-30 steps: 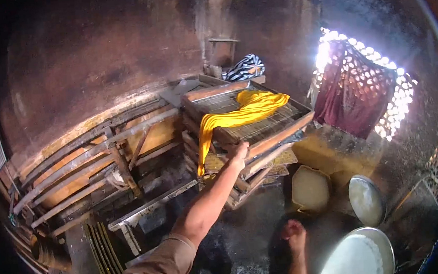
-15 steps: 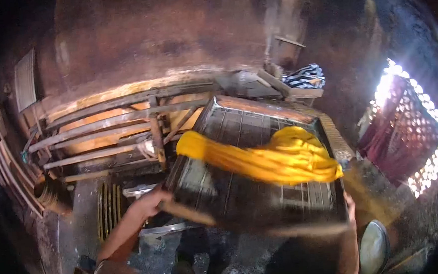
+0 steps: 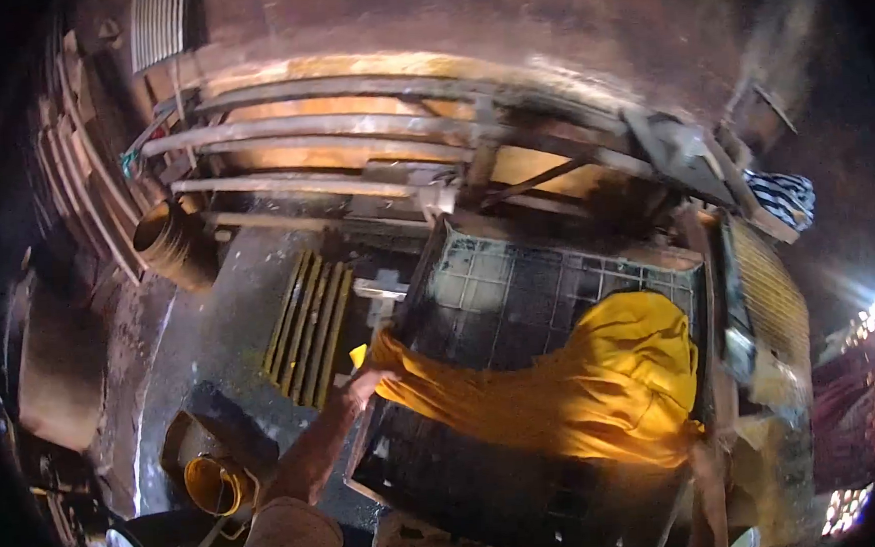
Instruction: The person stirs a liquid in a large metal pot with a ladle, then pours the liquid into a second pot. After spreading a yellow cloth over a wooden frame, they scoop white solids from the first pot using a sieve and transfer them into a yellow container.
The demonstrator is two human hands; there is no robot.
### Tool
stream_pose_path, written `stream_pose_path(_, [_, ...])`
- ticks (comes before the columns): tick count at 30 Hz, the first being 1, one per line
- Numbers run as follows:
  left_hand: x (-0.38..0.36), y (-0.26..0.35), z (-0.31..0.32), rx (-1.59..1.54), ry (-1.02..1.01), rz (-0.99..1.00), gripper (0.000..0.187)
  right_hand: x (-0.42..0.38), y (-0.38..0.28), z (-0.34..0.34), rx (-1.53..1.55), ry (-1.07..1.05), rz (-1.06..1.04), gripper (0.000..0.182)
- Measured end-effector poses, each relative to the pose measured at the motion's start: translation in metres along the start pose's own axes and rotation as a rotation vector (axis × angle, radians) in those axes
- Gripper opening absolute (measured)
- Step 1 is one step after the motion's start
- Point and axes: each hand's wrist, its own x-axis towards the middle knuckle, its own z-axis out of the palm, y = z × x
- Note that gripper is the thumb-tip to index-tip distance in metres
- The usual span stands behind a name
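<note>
A yellow cloth [image 3: 575, 395] lies across a dark wooden-sided tray [image 3: 477, 271] with a grid of lines on its bottom. Its narrow left end is in my left hand [image 3: 369, 383], closed at the tray's left side, and a yellow tip sticks out above the fingers. My right hand [image 3: 705, 453] is closed at the cloth's right corner, beside the tray's right side; its fingers are blurred and partly hidden. Toward the right, the cloth is bunched into a rounded heap.
Left of the tray, a yellow-edged slatted rack [image 3: 308, 327] lies on the floor. A yellow bucket [image 3: 215, 485] stands near my left arm. A rusty drum [image 3: 173, 245] and long wooden poles [image 3: 299, 132] are farther back. Striped fabric [image 3: 782, 197] sits at right.
My hands have gone from the tray's near sides to the cloth's two ends. The tray appears lower, and my view has swung left, bringing the bucket and more floor into sight.
</note>
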Motion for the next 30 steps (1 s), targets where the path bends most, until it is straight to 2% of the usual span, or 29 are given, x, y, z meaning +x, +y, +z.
stream_pose_path(2, [-0.020, 0.013, -0.011, -0.021, 0.050, -0.060, 0.033, 0.022, 0.013, 0.033, -0.016, -0.034, 0.056, 0.048])
stream_pose_path(4, [0.005, -0.097, -0.077, 0.017, 0.017, -0.446, 0.025, 0.041, 0.037, 0.066, -0.030, -0.067, 0.127, 0.048])
stream_pose_path(6, [-0.021, -0.060, -0.081, 0.038, 0.094, -0.494, 0.025, 0.057, 0.070, 0.094, -0.044, -0.109, 0.216, 0.047])
stream_pose_path(8, [-0.025, -0.077, -0.095, 0.015, 0.150, -0.364, 0.034, 0.076, 0.101, 0.124, -0.063, -0.154, 0.300, 0.046])
stream_pose_path(9, [-0.026, -0.070, -0.096, -0.079, 0.244, -0.305, 0.046, 0.086, 0.118, 0.139, -0.071, -0.177, 0.342, 0.046])
stream_pose_path(10, [-0.027, -0.059, -0.097, -0.075, 0.234, -0.382, 0.051, 0.097, 0.135, 0.155, -0.082, -0.198, 0.380, 0.046])
stream_pose_path(12, [-0.019, -0.090, -0.112, -0.080, 0.278, -0.255, 0.045, 0.117, 0.167, 0.183, -0.096, -0.233, 0.455, 0.046])
stream_pose_path(18, [0.052, -0.155, -0.154, -0.039, 0.246, -0.350, 0.040, 0.181, 0.252, 0.256, -0.110, -0.327, 0.576, 0.046])
stream_pose_path(19, [0.069, -0.159, -0.151, -0.019, 0.254, -0.196, 0.040, 0.192, 0.264, 0.266, -0.101, -0.329, 0.577, 0.046])
stream_pose_path(22, [0.107, -0.200, -0.165, -0.106, 0.241, -0.185, 0.040, 0.228, 0.296, 0.290, -0.037, -0.295, 0.480, 0.040])
stream_pose_path(23, [0.119, -0.221, -0.174, -0.053, 0.284, -0.265, 0.044, 0.239, 0.304, 0.297, -0.013, -0.282, 0.437, 0.037])
stream_pose_path(25, [0.139, -0.202, -0.164, -0.030, 0.267, -0.221, 0.046, 0.248, 0.255, 0.318, 0.044, -0.233, 0.328, 0.034])
stream_pose_path(27, [0.153, -0.178, -0.143, -0.034, 0.305, -0.125, 0.051, 0.286, 0.432, 0.301, 0.004, -0.278, 0.322, 0.035])
stream_pose_path(28, [0.159, -0.197, -0.150, -0.032, 0.299, -0.130, 0.051, 0.304, 0.513, 0.294, -0.016, -0.300, 0.317, 0.035])
stream_pose_path(29, [0.163, -0.230, -0.165, 0.066, 0.296, -0.131, 0.051, 0.297, 0.441, 0.302, 0.461, -0.521, 0.254, 0.035])
stream_pose_path(30, [0.168, -0.252, -0.172, 0.161, 0.291, -0.134, 0.052, 0.297, 0.431, 0.310, 0.460, -0.513, 0.264, 0.035])
